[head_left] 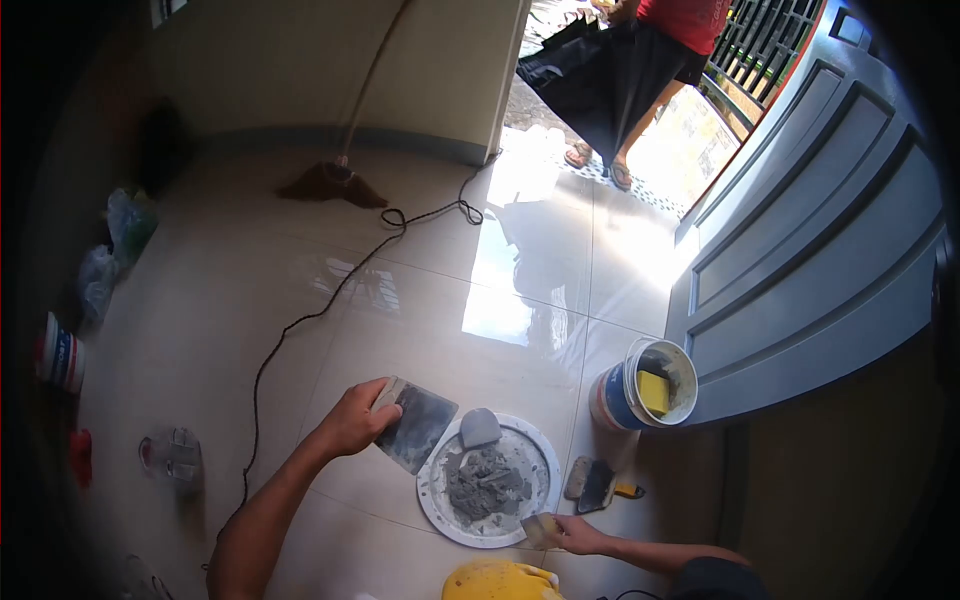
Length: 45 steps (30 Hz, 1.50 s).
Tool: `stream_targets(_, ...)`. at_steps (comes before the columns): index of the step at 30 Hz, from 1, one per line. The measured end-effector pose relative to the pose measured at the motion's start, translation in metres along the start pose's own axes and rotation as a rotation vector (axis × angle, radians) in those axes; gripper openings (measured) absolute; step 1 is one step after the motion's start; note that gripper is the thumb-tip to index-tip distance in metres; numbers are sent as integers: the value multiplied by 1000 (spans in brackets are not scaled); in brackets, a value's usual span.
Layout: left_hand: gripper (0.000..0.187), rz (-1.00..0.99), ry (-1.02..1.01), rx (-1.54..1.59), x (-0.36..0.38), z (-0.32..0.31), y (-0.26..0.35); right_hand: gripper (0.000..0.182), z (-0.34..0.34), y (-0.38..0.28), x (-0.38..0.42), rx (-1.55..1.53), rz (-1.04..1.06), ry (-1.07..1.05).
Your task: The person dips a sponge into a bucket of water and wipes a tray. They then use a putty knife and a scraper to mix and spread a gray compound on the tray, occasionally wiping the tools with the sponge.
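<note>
Left hand [358, 420] clamped on a dark plate [420, 428] by the left of the tray [552, 478]; right hand [578, 537] pinching a small piece [540, 530] (too blurred to name) near right; yellow object [495, 582] cut off.

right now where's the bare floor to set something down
Bare tile shows between the black cord and the bucket, beyond the round tray, and between the cord and the plastic bags. It is crowded around the tray: left hand, right hand, yellow-handled scraper and bucket are close.
</note>
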<state>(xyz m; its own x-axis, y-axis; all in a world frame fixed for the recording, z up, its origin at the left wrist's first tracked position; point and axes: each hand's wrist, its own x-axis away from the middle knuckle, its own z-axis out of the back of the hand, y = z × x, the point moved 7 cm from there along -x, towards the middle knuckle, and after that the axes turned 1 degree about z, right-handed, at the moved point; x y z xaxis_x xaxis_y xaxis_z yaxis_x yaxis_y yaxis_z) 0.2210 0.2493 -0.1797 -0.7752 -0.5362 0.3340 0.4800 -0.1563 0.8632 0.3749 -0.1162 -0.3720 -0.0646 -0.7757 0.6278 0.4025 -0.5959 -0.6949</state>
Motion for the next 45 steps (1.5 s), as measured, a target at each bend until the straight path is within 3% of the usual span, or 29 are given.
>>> stream_targets(2,21,-77,98,-43,28,16,-1,32,4,-10,-4,-3,79,12)
stream_targets(4,22,-124,189,24,53,30,-20,28,8,-3,-8,184,133,-4)
stream_targets(5,23,-50,240,100,66,34,-33,24,18,-21,-7,281,146,55)
stream_targets(6,25,-105,293,156,71,37,-49,21,23,-28,-12,351,272,95)
stream_targets(9,28,-158,475,197,87,41,-81,13,47,-67,-19,354,266,202)
stream_targets(11,28,-104,515,113,89,42,-111,18,54,-89,-26,481,406,202)
stream_targets(13,23,-10,459,148,91,41,-124,20,58,-108,-25,675,596,384)
stream_targets(15,22,52,414,190,97,20,-142,26,53,-116,-31,852,633,341)
stream_targets(17,17,100,566,684,94,0,-165,29,43,-108,-37,969,649,279)
stream_targets(18,17,102,570,692,92,-18,-169,30,39,-106,-40,1011,644,256)
stream_targets(22,13,56,693,1362,93,-124,-217,32,18,-111,-46,1121,775,274)
stream_targets(24,14,31,667,1458,93,-172,-247,30,2,-94,-54,1185,804,260)
stream_targets(25,14,26,698,1524,97,-186,-241,28,-17,-69,-60,1482,861,185)
stream_targets(26,15,23,729,1592,101,-200,-236,25,-26,-53,-65,1573,770,27)
stream_targets(29,14,68,734,1563,109,-232,-247,24,-19,-34,-52,1594,720,-186)
stream_targets(32,13,32,767,1555,101,-226,-247,23,4,-66,-63,1433,773,-112)
stream_targets(36,15,56,759,1474,105,-236,-264,26,-4,-111,-63,1373,868,143)
stream_targets(38,16,97,706,1455,100,-245,-273,17,-26,-72,-71,1559,842,17)
stream_targets(40,20,68,805,1136,99,-235,-275,16,-21,-65,-69,1578,855,-53)
stream_targets(42,21,106,754,1149,103,-235,-268,17,-12,-55,-66,1545,759,-194)
stream_targets(44,22,129,736,1169,98,-227,-263,17,-7,-75,-59,1556,725,-204)
stream_targets(45,22,136,743,1133,97,-225,-263,17,-3,-85,-60,1485,713,-110)
